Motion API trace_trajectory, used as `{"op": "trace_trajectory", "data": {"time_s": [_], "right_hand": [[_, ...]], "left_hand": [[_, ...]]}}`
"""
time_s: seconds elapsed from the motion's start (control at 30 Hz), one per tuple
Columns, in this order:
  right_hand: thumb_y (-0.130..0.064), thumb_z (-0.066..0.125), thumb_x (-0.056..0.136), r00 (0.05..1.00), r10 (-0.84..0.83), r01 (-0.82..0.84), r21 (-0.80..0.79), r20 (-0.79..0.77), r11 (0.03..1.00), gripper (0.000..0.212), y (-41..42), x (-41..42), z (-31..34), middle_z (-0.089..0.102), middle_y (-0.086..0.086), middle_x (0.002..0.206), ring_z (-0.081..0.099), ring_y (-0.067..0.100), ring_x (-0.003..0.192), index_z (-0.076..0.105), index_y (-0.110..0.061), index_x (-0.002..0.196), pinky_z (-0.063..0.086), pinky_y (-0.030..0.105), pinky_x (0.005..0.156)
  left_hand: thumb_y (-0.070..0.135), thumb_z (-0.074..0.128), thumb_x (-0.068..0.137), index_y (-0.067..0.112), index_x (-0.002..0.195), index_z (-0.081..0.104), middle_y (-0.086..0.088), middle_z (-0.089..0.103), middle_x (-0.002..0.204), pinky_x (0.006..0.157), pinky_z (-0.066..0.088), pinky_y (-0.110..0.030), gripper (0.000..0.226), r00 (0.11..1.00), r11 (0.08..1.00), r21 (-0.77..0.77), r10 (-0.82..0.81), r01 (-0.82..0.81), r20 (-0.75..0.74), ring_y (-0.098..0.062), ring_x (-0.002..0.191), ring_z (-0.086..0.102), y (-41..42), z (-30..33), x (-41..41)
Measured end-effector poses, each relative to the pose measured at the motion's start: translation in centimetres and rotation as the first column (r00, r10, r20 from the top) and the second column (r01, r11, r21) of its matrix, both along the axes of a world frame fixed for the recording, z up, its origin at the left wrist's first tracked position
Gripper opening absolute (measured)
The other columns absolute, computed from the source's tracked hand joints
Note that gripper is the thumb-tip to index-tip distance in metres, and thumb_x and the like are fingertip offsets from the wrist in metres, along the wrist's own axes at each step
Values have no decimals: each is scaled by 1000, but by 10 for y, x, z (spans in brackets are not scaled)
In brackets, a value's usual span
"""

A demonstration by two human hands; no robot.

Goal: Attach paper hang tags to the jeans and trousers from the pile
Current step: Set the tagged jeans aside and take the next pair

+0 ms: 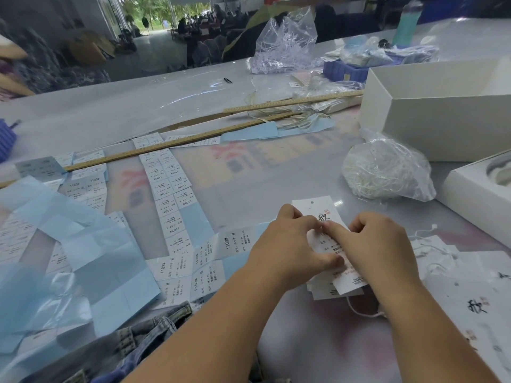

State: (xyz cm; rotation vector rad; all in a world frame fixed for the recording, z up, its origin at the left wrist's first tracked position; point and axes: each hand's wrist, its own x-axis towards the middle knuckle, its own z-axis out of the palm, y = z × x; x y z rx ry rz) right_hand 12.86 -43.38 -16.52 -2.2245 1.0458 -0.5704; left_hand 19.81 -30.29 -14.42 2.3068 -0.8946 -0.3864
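A white paper hang tag with a punched hole and black brush lettering lies on the table in front of me, on a small stack of tags. My left hand pinches a small printed sticker against the tag. My right hand presses on the same sticker from the right, fingertips meeting the left hand's. A white string trails from under the stack. Blue jeans lie at the table's near edge under my left forearm.
Sheets of size stickers on blue backing cover the left. Two wooden rulers lie across the middle. A clear bag of white strings sits right of centre, white boxes behind it. More tags lie at the right.
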Motion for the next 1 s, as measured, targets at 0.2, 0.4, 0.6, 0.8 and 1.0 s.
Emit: {"op": "trace_trajectory", "data": {"time_s": [0.2, 0.4, 0.6, 0.8, 1.0], "right_hand": [[-40, 65, 88, 998, 34, -34, -2, 54, 999, 41, -1, 3, 0, 54, -2, 57, 51, 17, 57, 51, -17, 57, 30, 27, 50], [-36, 60, 92, 999, 53, -53, 8, -7, 999, 36, -4, 0, 2, 57, -1, 63, 53, 18, 61, 56, -17, 62, 34, 30, 54], [-38, 74, 77, 998, 61, -61, -7, -4, 998, 23, -2, -6, 13, 61, -9, 68, 56, 10, 65, 61, -23, 65, 38, 27, 54], [-35, 80, 74, 996, 93, -92, 94, -5, 991, 26, -4, -6, 16, 64, -4, 64, 62, 17, 60, 63, -19, 61, 44, 29, 54], [-29, 75, 79, 997, 82, -80, 138, -5, 987, 28, -6, -6, 16, 64, -3, 58, 60, 16, 56, 63, -14, 59, 41, 27, 50]], "left_hand": [[54, 81, 70, 39, 108, 68, 18, 40, 110, 81, 44, -26, 43, 1000, 1000, 1, -13, 13, -16, -4, 98, 50, 0, 1, 1], [42, 69, 87, 36, 106, 72, 17, 47, 114, 79, 45, -27, 20, 996, 1000, 12, -27, 26, 79, -7, 95, 52, 1, 3, 1], [40, 53, 97, 32, 119, 62, 12, 46, 117, 73, 40, -27, 25, 985, 999, 31, 13, -18, 173, -15, 99, 55, 0, 2, -4], [59, 62, 84, 30, 107, 39, 9, 52, 106, 70, 40, -34, 44, 983, 976, 138, 156, -167, 93, -19, 98, 55, -1, 3, -2], [49, 66, 85, 30, 111, 37, 7, 62, 104, 73, 51, -36, 43, 981, 978, 85, 194, -191, -29, -20, 95, 62, 0, 2, -1]]}}
